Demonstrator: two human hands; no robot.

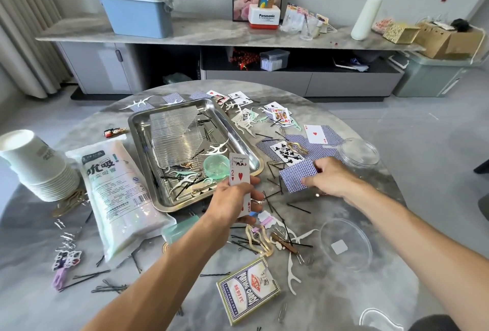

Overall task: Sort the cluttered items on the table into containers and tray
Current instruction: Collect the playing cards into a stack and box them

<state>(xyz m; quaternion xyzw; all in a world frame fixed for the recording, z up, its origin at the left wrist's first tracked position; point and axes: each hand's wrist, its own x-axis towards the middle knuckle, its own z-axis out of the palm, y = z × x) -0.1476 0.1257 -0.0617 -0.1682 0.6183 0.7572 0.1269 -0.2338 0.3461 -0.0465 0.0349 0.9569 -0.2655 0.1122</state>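
The left hand (pixel 232 198) holds a small fan of playing cards (pixel 239 179) upright near the middle of the counter (pixel 330 291), its grip pinching them; the front card reads 2 of hearts, with a joker marked "JOKER" behind it. At about 3 o'clock from it, the right hand (pixel 330 175) pinches a blue-backed card (pixel 297 175) just above the counter, thumb under, fingers curled over its edge.

At 11 o'clock from the left hand lies the steel tray (pixel 148 198). It holds a ribbed clear plastic sheet (pixel 177 134), a small green tub (pixel 216 166), black bobby pins, and white and mint antler-shaped clips. At 2 o'clock from the right hand stands a clear round jar (pixel 358 152); what it holds cannot be made out. At 5 o'clock sits a shallow clear dish (pixel 346 244) with a white square on its base.

More cards (pixel 315 133) lie scattered at 12 to 1 o'clock, among them an ace of hearts, a king and a clubs card. At 6 o'clock lies a card box (pixel 247 291) printed with Chinese characters. At 9 o'clock lies a bag of straws (pixel 116 198) with large Chinese lettering and a barcode, and beyond it a stack of white paper cups (pixel 34 166).

On the far shelf stand a blue lidded bin (pixel 136 13) and a white-and-red box (pixel 264 17) marked "Panasonic".
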